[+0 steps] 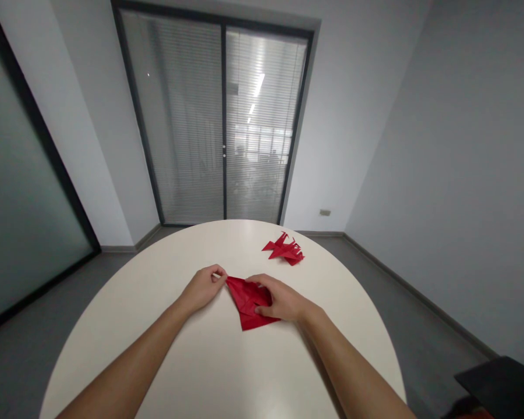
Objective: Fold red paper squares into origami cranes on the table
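A red sheet of origami paper [243,304], creased and partly folded, lies on the white round table [192,372] in front of me. At its upper left corner, my left hand [204,286] pinches the paper between thumb and fingertips. My right hand [280,297] rests over the paper's right side, thumb and fingers spread apart and touching its surface. That hand covers part of the right half of the sheet. Farther back on the table stands a cluster of several folded red paper cranes [284,250], apart from both hands.
The table's curved far edge [240,221] faces a glazed door with blinds [192,128]. A dark object [502,378], perhaps a chair, is at the lower right beside the table. A grey wall [463,151] runs along the right.
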A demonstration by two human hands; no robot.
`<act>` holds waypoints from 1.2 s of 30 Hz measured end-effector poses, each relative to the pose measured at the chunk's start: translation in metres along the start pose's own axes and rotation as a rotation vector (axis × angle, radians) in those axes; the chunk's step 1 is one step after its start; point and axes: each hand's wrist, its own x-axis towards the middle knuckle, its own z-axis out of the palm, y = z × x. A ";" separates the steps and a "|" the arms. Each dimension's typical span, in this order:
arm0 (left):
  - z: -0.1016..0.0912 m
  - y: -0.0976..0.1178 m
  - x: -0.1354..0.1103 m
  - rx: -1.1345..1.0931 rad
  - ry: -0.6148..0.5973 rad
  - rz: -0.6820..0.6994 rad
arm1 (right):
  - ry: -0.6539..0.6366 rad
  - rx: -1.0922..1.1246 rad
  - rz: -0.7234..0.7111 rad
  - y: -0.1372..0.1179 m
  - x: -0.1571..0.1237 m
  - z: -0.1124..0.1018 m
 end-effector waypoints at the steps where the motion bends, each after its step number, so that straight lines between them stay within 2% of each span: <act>1: -0.001 -0.001 -0.001 0.033 0.002 0.005 | -0.004 0.006 0.009 0.001 0.000 -0.001; 10: -0.006 0.001 -0.004 0.176 -0.100 0.092 | -0.025 0.024 0.034 0.002 -0.004 -0.006; 13: -0.005 0.003 -0.004 0.201 -0.117 0.164 | -0.022 0.018 0.044 0.001 -0.003 -0.007; 19: -0.003 -0.003 -0.001 0.314 -0.167 0.231 | -0.052 0.010 0.063 0.001 -0.001 -0.008; 27: -0.002 -0.004 -0.001 0.299 -0.198 0.317 | -0.104 0.023 0.079 -0.001 0.000 -0.012; 31: -0.002 0.000 -0.003 0.318 -0.182 0.296 | -0.113 0.060 0.072 -0.002 0.000 -0.013; 36: -0.003 -0.002 -0.006 0.378 -0.171 0.337 | -0.111 0.096 0.068 0.000 -0.001 -0.009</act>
